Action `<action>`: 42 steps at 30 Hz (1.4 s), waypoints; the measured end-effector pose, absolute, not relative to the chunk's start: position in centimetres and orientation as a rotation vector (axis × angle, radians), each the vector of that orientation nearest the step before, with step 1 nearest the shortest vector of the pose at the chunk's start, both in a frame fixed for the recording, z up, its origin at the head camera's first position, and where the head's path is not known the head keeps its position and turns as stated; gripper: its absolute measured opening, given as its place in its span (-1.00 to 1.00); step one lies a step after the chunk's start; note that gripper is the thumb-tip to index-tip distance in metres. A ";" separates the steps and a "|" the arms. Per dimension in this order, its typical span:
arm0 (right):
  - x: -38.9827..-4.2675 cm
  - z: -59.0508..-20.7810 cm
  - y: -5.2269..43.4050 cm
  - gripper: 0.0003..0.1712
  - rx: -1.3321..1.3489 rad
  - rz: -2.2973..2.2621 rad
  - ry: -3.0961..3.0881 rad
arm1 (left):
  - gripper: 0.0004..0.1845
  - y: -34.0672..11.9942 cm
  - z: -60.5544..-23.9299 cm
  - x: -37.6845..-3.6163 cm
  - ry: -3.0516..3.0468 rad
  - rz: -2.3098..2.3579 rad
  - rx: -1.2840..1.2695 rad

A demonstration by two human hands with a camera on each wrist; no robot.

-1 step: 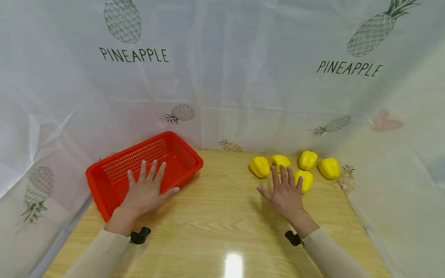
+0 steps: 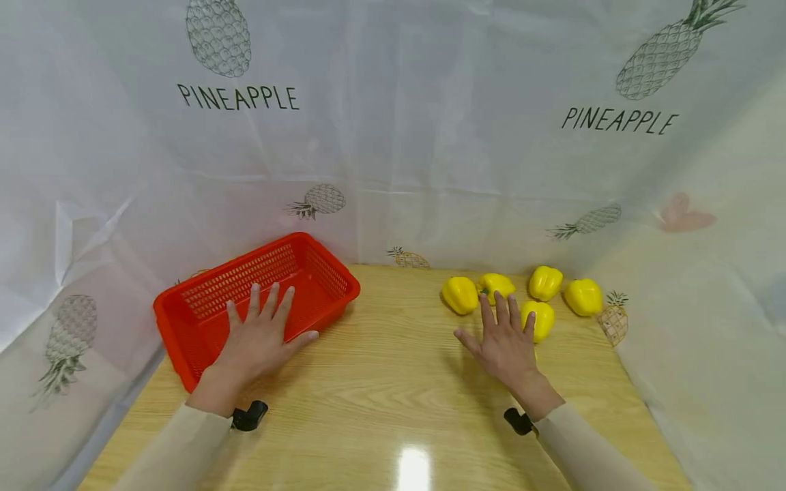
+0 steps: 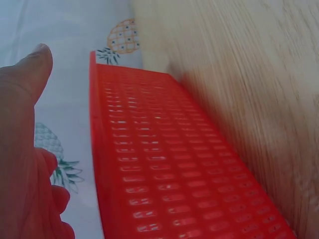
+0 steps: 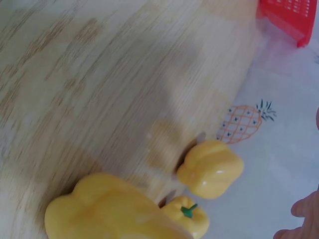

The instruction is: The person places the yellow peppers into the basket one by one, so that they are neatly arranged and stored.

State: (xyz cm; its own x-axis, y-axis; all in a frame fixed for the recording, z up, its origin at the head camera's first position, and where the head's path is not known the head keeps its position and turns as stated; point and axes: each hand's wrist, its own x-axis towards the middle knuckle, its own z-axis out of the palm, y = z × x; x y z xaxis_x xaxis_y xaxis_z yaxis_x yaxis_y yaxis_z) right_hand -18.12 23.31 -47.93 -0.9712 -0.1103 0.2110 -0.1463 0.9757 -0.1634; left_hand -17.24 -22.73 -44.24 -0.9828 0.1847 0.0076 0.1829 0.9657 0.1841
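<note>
Pretty much nothing's budged since a split second ago: left hand [image 2: 253, 344] is spread over the red basket [image 2: 331, 315], right hand [image 2: 506, 346] is splayed with yellow peppers [image 2: 459, 295] just past and beside its fingers, neither gripping anything, so I'd say nothing's picked up yet.

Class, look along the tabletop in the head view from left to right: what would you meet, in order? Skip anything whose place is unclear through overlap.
red basket → leftmost yellow pepper → second yellow pepper from the left → rightmost yellow pepper
</note>
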 end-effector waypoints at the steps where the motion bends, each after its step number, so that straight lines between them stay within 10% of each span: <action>1: -18.2 -47.9 23.2 0.14 0.192 0.260 -2.923 | 0.21 -22.8 -44.2 -17.3 3.104 0.282 0.289; 42: -19.3 -48.3 16.9 0.13 0.285 0.332 -3.004 | 0.20 -27.2 -44.6 -15.8 3.115 0.322 0.125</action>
